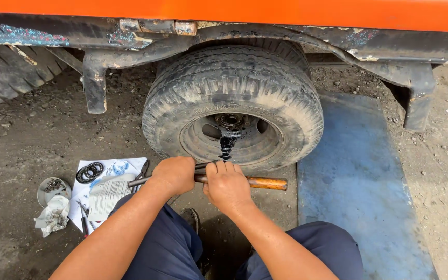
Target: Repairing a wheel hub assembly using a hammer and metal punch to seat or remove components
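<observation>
Small round grey metal dish point(47, 187) on the dirt at left, holding a clump of small dark metal parts, count unclear; a crumpled white rag point(53, 215) lies against its near edge. Beside it a white sheet of paper with blue smears point(117, 168) is spread flat, carrying one black ring-shaped bearing point(89, 172) at its top left corner and one folded printed leaflet, pale with grey text point(106, 196), near its middle; thin tools with red handles point(84, 224) poke out at the sheet's lower edge, number hard to tell. One worn black rubber tyre on a grey steel rim point(233, 106) stands under the orange vehicle body point(245, 11), dark oil streaking down from the hub. One blue flat mat point(356, 181) lies to the right. Left hand point(175, 175) is closed around a dark metal rod point(137, 181); right hand point(227, 186) is clamped on a wooden-handled tool point(268, 183) lying crosswise just in front of the tyre's base. Both hands sit side by side, nearly touching.
</observation>
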